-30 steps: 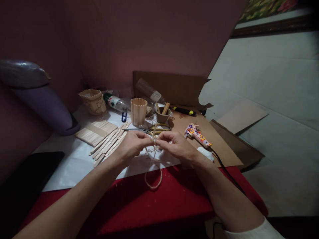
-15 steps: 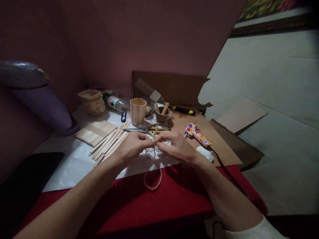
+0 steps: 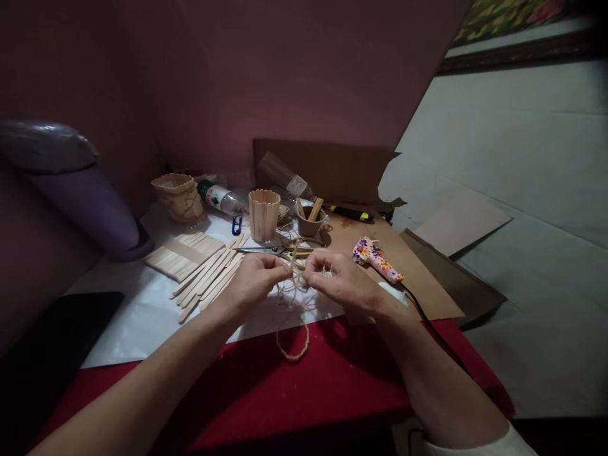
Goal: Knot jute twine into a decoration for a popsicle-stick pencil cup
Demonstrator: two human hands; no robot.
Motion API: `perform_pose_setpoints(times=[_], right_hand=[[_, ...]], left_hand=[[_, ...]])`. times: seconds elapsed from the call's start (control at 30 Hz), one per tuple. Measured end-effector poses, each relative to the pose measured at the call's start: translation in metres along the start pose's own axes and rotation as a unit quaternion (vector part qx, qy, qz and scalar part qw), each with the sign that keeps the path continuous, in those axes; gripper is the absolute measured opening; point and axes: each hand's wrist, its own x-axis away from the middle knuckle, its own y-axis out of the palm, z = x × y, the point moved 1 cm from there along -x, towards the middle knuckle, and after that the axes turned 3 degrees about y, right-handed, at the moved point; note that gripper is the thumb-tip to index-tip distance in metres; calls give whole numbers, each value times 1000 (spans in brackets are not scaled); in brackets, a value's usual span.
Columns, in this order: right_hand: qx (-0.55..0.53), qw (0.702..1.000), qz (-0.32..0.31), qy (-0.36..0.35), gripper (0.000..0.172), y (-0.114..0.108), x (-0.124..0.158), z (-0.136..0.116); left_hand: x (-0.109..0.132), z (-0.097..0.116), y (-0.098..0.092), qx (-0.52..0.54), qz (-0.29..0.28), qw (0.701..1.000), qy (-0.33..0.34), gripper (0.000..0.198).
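My left hand (image 3: 254, 282) and my right hand (image 3: 337, 280) meet over the white sheet (image 3: 142, 304), each pinching thin jute twine (image 3: 293, 329) between thumb and fingers. A braided loop of the twine hangs down onto the red cloth (image 3: 304, 392). Just beyond my fingers lie gold-handled scissors (image 3: 285, 249). Loose ice-cream sticks (image 3: 209, 272) fan out to the left of my left hand. A cup made of sticks (image 3: 264, 214) stands behind the scissors.
A patterned glue gun (image 3: 376, 258) with a black cord lies on brown cardboard (image 3: 418, 278) right of my right hand. Further back are a small cup with sticks (image 3: 310, 218), a twine-wrapped pot (image 3: 178, 196), a lying bottle (image 3: 219, 196), a yellow-black cutter (image 3: 350, 213).
My hands have drawn slightly apart, the right one shifting right with its strand. The hanging loop stays in about the same place.
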Motion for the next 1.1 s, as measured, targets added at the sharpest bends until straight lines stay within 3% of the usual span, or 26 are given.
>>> perform_pose_setpoints(times=[0.1, 0.33, 0.53, 0.7, 0.87, 0.9, 0.93, 1.0, 1.07, 1.1], right_hand=[[-39, 999, -25, -2, 8, -2, 4, -5], [-119, 984, -131, -15, 2, 6, 13, -11], [7, 981, -183, -57, 10, 19, 18, -17], [87, 975, -183, -92, 12, 27, 19, -16], [124, 951, -260, -110, 2, 23, 23, -17], [108, 954, -255, -111, 8, 20, 22, -17], [85, 965, -223, -110, 15, 16, 20, -17], [26, 993, -69, -97, 25, 9, 14, -15], [-41, 991, 110, -66, 28, 6, 7, -11], [-80, 983, 159, -47, 27, 8, 4, -8]], left_hand=[[-2, -3, 0, -10, 44, 999, 26, 16], [-6, -8, -3, 34, 79, 995, 47, 17], [-6, -5, -5, 195, 70, 978, -33, 15], [-6, 1, -7, 298, 22, 954, -37, 14], [-8, 5, -13, 311, 34, 948, -53, 19], [-8, 5, -14, 300, 40, 952, -47, 20], [-8, 5, -14, 285, 42, 957, -40, 21], [-7, 5, -13, 248, 34, 968, -26, 21], [-4, 5, -8, 217, 13, 976, -22, 20], [-2, 5, -5, 207, -1, 978, -22, 20]])
